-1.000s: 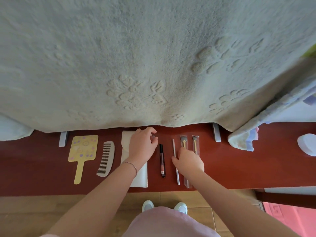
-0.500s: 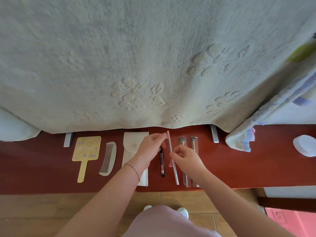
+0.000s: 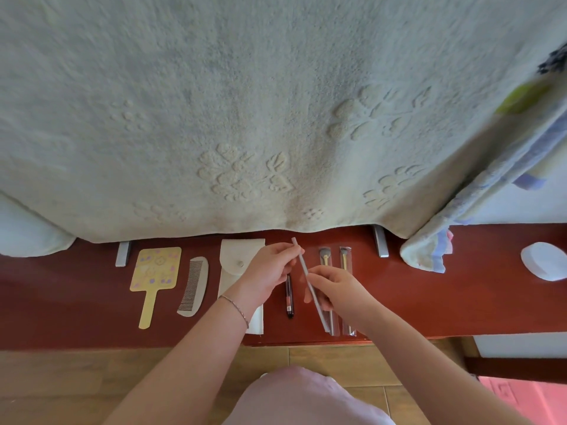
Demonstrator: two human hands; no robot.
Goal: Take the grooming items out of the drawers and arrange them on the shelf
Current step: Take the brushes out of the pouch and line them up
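- Head view: a long dark red wooden shelf (image 3: 429,302) is seen from above, under the hem of a pale green embossed towel (image 3: 245,102) that hangs down to its back edge.
- The grooming items are laid on the shelf in a row, roughly parallel, handles toward the person, which reads as a deliberate tidy arrangement: a yellow paddle-shaped hand mirror (image 3: 153,274), then a grey wide-toothed comb (image 3: 194,285), then a cream fabric pouch with a snap flap (image 3: 237,262), then a slim black pen-shaped cosmetic stick (image 3: 289,297), and furthest right two gold-handled makeup brushes in clear sleeves (image 3: 345,262).
- A thin pale straight stick, possibly a nail file, (image 3: 302,265) is held lifted and slanted over the gap between the black stick and the brushes.
- The left hand (image 3: 270,274) has its grip pinched on the stick's upper end with fingertips together; the right hand (image 3: 334,289) has its grip closed around the lower part.
- Both ends are judged to be held so that the stick can be turned straight and set down parallel to its neighbours.
- The gap beside the black stick is judged the intended spot; care is called for so that the light brushes are not nudged.
- A round white lidded jar (image 3: 543,265) stands well apart at the right, beyond a folded striped cloth (image 3: 429,256).
- No drawers are visible.
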